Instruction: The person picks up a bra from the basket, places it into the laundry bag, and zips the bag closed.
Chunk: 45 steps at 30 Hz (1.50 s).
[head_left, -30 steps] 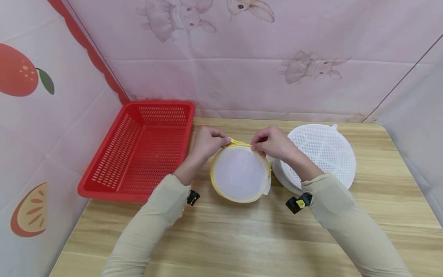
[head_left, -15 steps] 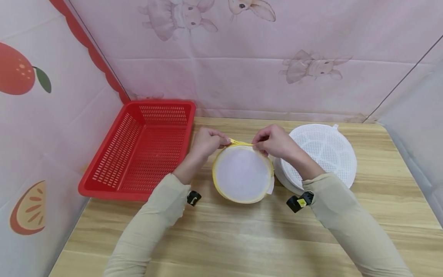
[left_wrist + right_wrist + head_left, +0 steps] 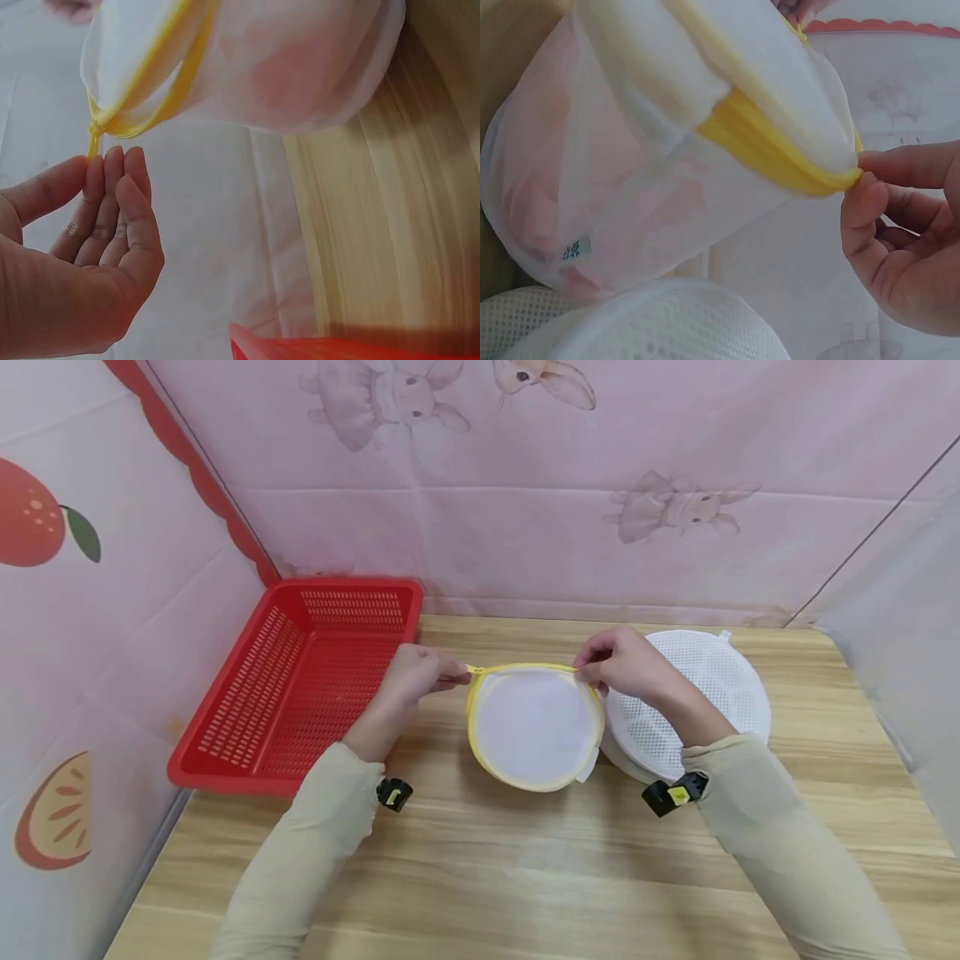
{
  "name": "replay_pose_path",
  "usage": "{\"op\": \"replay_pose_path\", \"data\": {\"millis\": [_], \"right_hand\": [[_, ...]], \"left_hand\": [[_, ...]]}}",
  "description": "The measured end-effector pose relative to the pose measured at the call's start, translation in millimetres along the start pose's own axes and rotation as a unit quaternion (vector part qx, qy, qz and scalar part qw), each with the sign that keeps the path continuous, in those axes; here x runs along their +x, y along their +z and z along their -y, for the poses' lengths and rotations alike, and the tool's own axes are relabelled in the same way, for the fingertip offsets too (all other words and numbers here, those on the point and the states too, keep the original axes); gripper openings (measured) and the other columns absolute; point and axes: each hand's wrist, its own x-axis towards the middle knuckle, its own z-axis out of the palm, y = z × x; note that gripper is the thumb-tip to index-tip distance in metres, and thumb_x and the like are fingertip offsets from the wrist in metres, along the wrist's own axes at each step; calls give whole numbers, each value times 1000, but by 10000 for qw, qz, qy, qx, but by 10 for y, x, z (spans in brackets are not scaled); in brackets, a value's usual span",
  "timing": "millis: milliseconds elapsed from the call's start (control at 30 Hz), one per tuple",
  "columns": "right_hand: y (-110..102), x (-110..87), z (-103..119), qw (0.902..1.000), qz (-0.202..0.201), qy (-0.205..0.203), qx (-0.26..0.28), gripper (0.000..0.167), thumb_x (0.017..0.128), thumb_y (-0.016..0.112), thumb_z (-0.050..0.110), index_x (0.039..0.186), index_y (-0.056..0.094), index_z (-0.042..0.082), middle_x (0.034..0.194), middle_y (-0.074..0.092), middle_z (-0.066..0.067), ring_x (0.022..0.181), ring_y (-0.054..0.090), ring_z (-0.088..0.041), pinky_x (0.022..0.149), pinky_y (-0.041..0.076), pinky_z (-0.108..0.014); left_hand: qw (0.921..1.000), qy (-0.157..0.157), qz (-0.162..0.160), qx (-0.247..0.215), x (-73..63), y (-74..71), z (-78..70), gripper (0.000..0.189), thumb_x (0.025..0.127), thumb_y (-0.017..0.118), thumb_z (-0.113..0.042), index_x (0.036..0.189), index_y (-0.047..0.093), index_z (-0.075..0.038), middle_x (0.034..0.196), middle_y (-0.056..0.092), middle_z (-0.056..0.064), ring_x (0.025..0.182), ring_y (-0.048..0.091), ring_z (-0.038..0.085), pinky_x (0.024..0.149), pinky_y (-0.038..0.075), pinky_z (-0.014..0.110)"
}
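A round white mesh laundry bag (image 3: 536, 731) with yellow edging is held up over the middle of the table. At its upper left, my left hand (image 3: 416, 677) pinches the yellow zipper pull (image 3: 93, 139) between thumb and forefinger. Beside the pull, the two yellow zipper edges stand apart in the left wrist view. My right hand (image 3: 626, 667) pinches the bag's yellow edge (image 3: 780, 161) at the upper right. Something pink (image 3: 540, 199) shows through the mesh; its kind is blurred. A small printed tag (image 3: 576, 249) is seen in the right wrist view.
On the left stands a red slotted plastic basket (image 3: 330, 702) with nothing seen inside. Right of the bag, close to my right forearm, lie round white mesh bags (image 3: 708, 689), apparently stacked. A pink printed cloth wall (image 3: 525, 543) rises behind the wooden table (image 3: 510, 877).
My left hand has moved left with the zipper pull, and my right hand slightly right. The yellow top edge between them is now longer and straighter, and the bag has shifted a little right.
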Motion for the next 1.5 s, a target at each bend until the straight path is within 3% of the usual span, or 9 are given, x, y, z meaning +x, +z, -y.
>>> {"op": "replay_pose_path", "data": {"millis": [200, 500, 767, 1133, 1500], "right_hand": [[-13, -3, -37, 9999, 126, 30, 39, 4, 79, 57, -7, 80, 61, -8, 64, 55, -7, 53, 51, -15, 51, 49, -31], [-28, 13, -46, 9987, 500, -131, -45, 4, 79, 65, -1, 81, 63, -4, 66, 56, -10, 57, 51, -17, 52, 49, -32], [50, 38, -4, 9984, 536, -186, -71, 12, 81, 65, 3, 90, 65, -4, 63, 53, -6, 56, 50, -18, 52, 47, -29], [161, 75, 66, 9977, 516, -412, -137, 12, 87, 60, 5, 93, 67, -4, 62, 50, -6, 54, 47, -18, 48, 40, -24], [217, 105, 41, 9958, 404, -759, -321, 4, 80, 64, -1, 82, 66, -4, 59, 51, -2, 51, 44, -12, 46, 37, -21]], "left_hand": [[10000, 53, 76, -32, 0, -42, -3, 20, 81, 61, 1, 97, 64, 13, 93, 66, 21, 78, 65, 19, 84, 49, 38], [9991, 65, -62, 413, -12, -8, -115, 17, 85, 60, -6, 96, 65, 7, 95, 66, 17, 87, 64, 22, 82, 50, 31], [9989, 284, 12, 364, -89, 152, -233, 16, 84, 62, -3, 95, 66, 8, 95, 65, 18, 85, 64, 21, 80, 51, 29], [9938, 389, -84, 1041, -97, 347, -253, 13, 81, 66, -8, 89, 69, 2, 87, 67, 12, 83, 61, 22, 79, 49, 29], [9888, 539, -99, 1387, -107, 416, -237, 11, 80, 68, -9, 85, 71, 0, 84, 67, 10, 82, 59, 21, 76, 47, 30]]}}
